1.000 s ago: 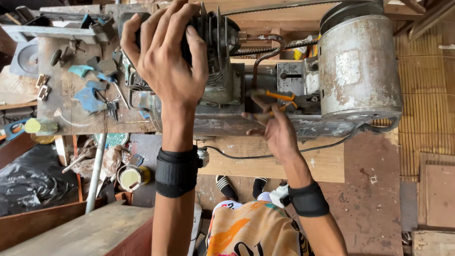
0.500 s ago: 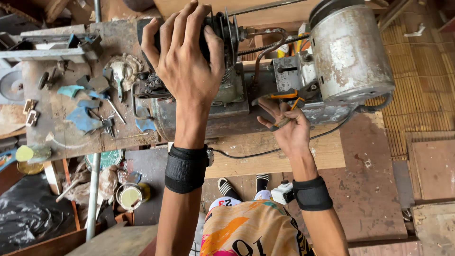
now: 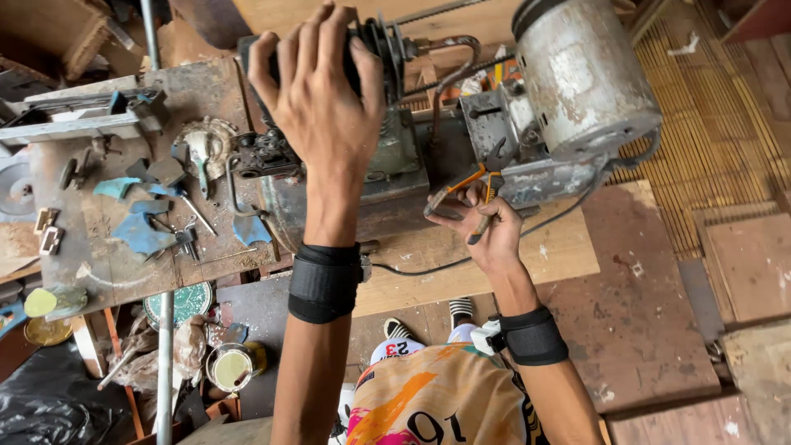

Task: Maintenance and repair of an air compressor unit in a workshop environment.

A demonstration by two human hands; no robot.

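Observation:
My left hand is wrapped over the top of a dark finned pump head on an old air compressor. My right hand holds orange-handled pliers, handles spread, jaws up at a grey metal box beside the large grey cylindrical motor. A bent metal pipe runs from the pump head down toward the box. Both wrists wear black bands.
A rusty workbench at left carries blue scraps, keys and small tools. A black cable trails over a wooden board. Below stand a tin can and a metal pole. A bamboo mat lies at right.
The view has drifted so the machine sits higher and to the right. My right hand has taken hold of the pliers and raised them toward the grey box. My left hand keeps its grip.

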